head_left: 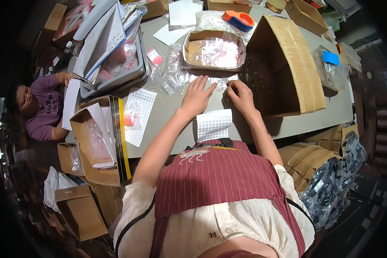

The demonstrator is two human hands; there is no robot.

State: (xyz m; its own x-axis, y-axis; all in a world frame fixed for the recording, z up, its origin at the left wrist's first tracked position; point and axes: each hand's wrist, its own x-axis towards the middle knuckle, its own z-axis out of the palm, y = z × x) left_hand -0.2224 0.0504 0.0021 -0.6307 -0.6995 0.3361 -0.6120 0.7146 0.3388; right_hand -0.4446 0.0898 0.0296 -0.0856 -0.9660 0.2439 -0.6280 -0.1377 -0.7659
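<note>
While both hands press a clear bag (219,82) — left hand (196,96) fingers flat, right hand (241,95) fingers pinching it.

On the tabletop (167,114), a sticker sheet (213,124) lies nearest us; behind our hands sits a shallow box (213,50), a large carton (284,64) to its right.

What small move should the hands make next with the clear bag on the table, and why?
Probably the right hand should press its pinched edge of the small clear bag flat. Both hands already rest on it: the left hand lies spread on its left end, and the sticker sheet waits just below them, near the table edge.
</note>
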